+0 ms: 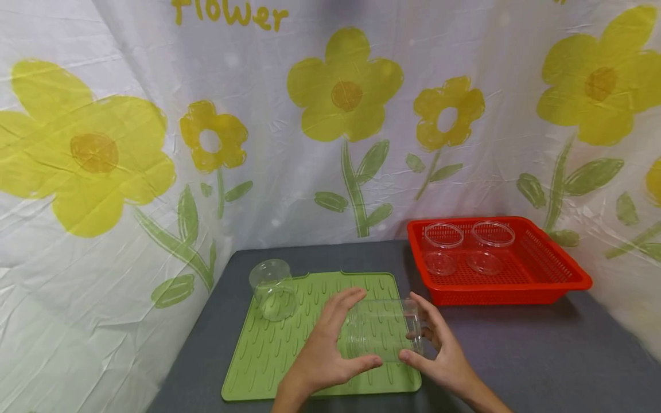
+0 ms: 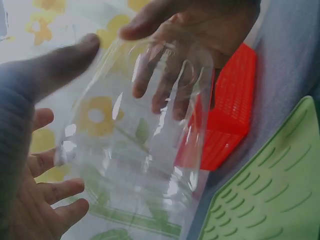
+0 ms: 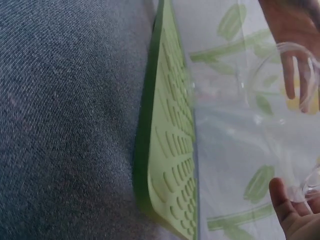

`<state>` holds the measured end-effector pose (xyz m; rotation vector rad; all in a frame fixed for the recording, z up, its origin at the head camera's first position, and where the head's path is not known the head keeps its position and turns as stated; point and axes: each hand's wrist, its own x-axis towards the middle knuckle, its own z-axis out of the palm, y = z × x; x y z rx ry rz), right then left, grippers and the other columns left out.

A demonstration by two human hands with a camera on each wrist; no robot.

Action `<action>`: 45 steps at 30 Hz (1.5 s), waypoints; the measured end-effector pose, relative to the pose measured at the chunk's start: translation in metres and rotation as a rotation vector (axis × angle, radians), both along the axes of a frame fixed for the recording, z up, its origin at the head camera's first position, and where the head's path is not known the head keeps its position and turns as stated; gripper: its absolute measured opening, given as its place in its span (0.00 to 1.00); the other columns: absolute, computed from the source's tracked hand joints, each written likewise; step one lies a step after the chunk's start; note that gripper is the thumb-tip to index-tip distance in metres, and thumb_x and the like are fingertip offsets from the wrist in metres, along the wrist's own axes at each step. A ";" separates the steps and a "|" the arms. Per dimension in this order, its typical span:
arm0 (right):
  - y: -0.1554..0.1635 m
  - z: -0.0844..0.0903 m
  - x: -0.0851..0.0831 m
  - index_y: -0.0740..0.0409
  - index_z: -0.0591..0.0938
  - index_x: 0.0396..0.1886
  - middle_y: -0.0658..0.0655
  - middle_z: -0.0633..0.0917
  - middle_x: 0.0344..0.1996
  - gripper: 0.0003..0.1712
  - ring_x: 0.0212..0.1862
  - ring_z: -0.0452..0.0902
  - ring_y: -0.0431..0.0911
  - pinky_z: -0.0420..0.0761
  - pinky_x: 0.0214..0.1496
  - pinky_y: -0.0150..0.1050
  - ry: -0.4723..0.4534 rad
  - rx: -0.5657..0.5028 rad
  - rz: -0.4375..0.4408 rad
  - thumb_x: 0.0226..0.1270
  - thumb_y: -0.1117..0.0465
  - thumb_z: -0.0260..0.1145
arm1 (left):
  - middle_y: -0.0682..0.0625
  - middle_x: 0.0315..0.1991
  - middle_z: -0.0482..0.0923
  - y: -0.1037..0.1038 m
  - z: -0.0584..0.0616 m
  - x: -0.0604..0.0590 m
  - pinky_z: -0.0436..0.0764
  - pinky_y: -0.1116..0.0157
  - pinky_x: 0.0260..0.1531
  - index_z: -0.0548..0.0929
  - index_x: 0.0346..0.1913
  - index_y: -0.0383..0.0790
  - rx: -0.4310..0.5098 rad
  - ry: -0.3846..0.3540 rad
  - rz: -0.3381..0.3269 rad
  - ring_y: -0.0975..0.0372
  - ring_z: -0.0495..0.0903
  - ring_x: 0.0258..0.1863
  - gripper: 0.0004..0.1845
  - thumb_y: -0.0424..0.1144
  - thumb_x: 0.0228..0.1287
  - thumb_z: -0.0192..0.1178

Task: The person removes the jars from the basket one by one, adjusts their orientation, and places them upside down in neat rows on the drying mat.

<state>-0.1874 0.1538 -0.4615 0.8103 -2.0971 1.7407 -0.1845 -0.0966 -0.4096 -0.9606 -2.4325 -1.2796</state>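
Observation:
A clear plastic jar [image 1: 382, 330] lies sideways in the air above the green mat [image 1: 310, 367], between my two hands. Its right end is in the grip of my right hand [image 1: 446, 350], thumb on the near side and fingers on the far side. Around the left end my left hand [image 1: 322, 344] forms a wide C. In the left wrist view its fingers [image 2: 70, 187] are spread beside the jar, and its thumb stands apart from the plastic. Another clear jar [image 1: 273, 289] stands at the mat's far left corner.
A red perforated basket [image 1: 516, 295] sits at the back right of the dark grey table [image 1: 521, 344]. Two clear round containers [image 1: 440, 263] [image 1: 485, 262] stand inside it. A white cloth with painted yellow flowers [image 1: 268, 172] hangs behind the table.

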 end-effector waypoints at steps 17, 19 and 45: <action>-0.018 0.009 0.004 0.48 0.61 0.80 0.52 0.72 0.67 0.64 0.62 0.68 0.42 0.78 0.49 0.34 0.131 0.244 -0.190 0.43 0.57 0.87 | 0.48 0.75 0.68 0.009 -0.014 -0.005 0.74 0.40 0.66 0.63 0.78 0.56 -0.302 0.321 0.107 0.45 0.64 0.76 0.60 0.55 0.39 0.85; -0.020 0.011 0.004 0.50 0.61 0.80 0.53 0.72 0.67 0.65 0.62 0.68 0.41 0.76 0.49 0.34 0.158 0.248 -0.186 0.43 0.56 0.88 | 0.48 0.74 0.69 0.009 -0.015 -0.005 0.74 0.41 0.66 0.64 0.78 0.55 -0.303 0.337 0.123 0.45 0.65 0.75 0.59 0.55 0.40 0.85; -0.032 0.024 -0.014 0.56 0.55 0.81 0.61 0.69 0.74 0.66 0.69 0.72 0.40 0.78 0.63 0.33 0.061 -0.003 0.110 0.44 0.73 0.82 | 0.56 0.75 0.65 0.000 -0.023 -0.003 0.76 0.41 0.63 0.57 0.79 0.61 0.106 0.080 0.170 0.54 0.68 0.74 0.57 0.55 0.48 0.81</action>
